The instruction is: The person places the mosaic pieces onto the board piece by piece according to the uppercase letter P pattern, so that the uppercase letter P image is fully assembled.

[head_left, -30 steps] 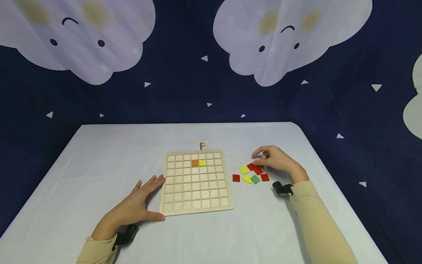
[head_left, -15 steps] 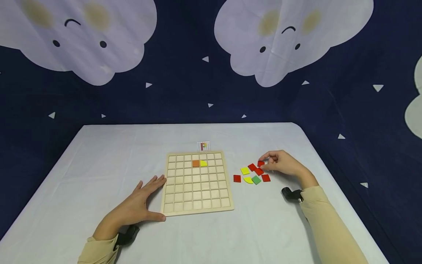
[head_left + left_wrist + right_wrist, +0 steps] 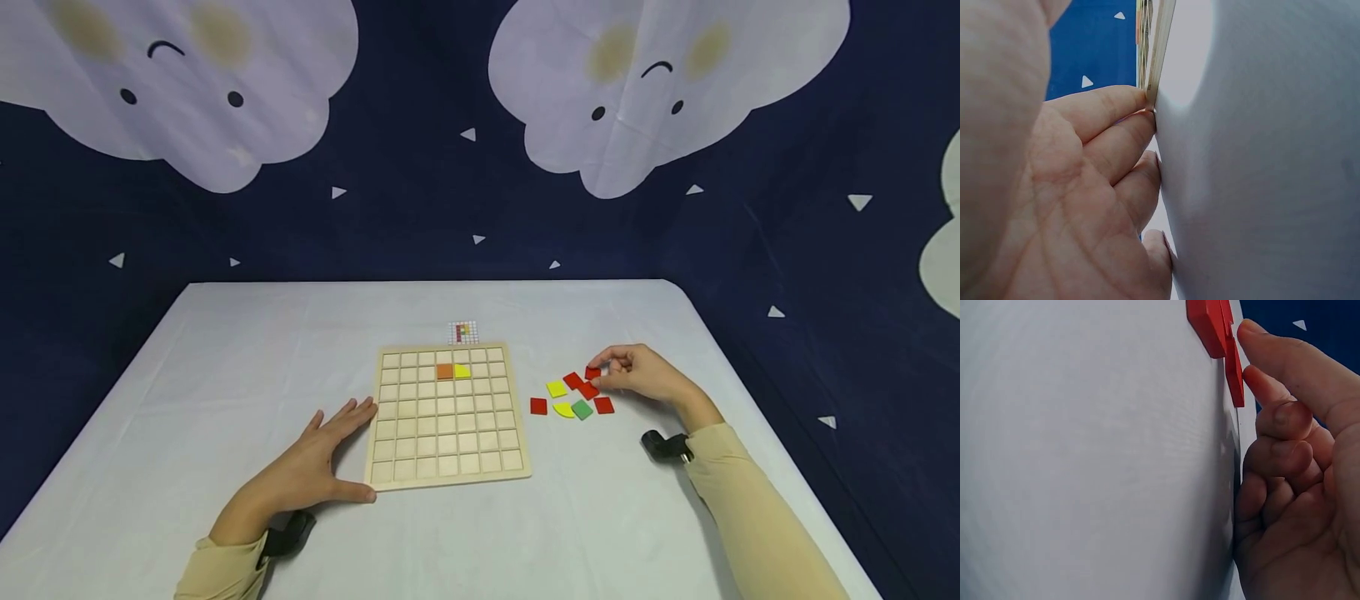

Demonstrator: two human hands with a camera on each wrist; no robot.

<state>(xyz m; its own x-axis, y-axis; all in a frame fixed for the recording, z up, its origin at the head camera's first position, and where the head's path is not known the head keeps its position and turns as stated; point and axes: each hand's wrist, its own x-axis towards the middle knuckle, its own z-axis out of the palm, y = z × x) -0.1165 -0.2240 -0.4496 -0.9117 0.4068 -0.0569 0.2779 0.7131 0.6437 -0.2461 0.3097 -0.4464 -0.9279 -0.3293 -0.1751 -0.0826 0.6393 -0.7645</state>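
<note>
In the head view my left hand (image 3: pixel 307 462) lies beside the wooden grid board (image 3: pixel 450 442), fingers spread. Its fingertips touch the left edge and its thumb is at the near left corner. An orange square tile (image 3: pixel 445 372) and a yellow quarter-round tile (image 3: pixel 462 372) sit side by side in the board's second row. To the right of the board, my right hand (image 3: pixel 641 372) has thumb and index finger on two sides of a red square tile (image 3: pixel 593 372), pinching it low at the table. The right wrist view shows the other fingers curled in, with that red tile at the fingertips.
Loose tiles lie around the right hand: several red squares (image 3: pixel 538 406), a yellow square (image 3: pixel 557 389), a yellow quarter-round (image 3: pixel 563 410) and a green square (image 3: pixel 582 409). Behind the board is a small pattern card (image 3: pixel 462 332). A white cloth (image 3: pixel 300 333) covers the table.
My right hand has shifted slightly right and toward me, and its thumb and index finger now frame one red tile that was mostly hidden before. My left hand and the board look the same.
</note>
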